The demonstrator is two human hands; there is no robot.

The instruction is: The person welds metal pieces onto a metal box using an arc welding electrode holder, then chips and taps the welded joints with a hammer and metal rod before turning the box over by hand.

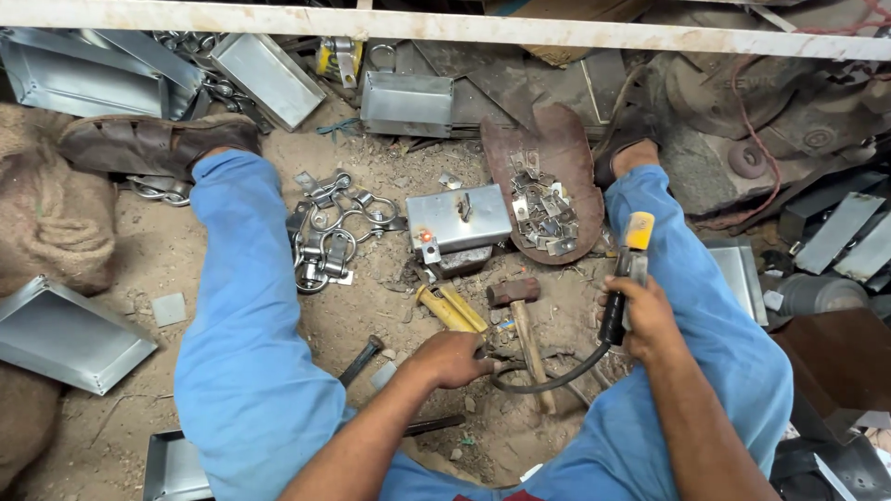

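I sit on a dirt floor with my blue-trousered legs spread. My right hand (642, 318) grips a black-handled tool with a yellow tip (635, 243), and a black cable (557, 376) runs from its lower end. My left hand (453, 357) rests low on the ground, fingers closed around something small near the cable's end; what it holds is hidden. Just ahead of it lie yellow-handled pliers (449, 307) and a wooden-handled hammer (520, 306). A shiny metal box (458, 219) sits on a block between my legs.
A worn sandal sole (555, 148) holds several small metal clips. Metal rings and latches (327, 232) lie left of the box. Folded sheet-metal trays (65, 336) sit at the left, back and right. A burlap sack (42, 213) is at the left.
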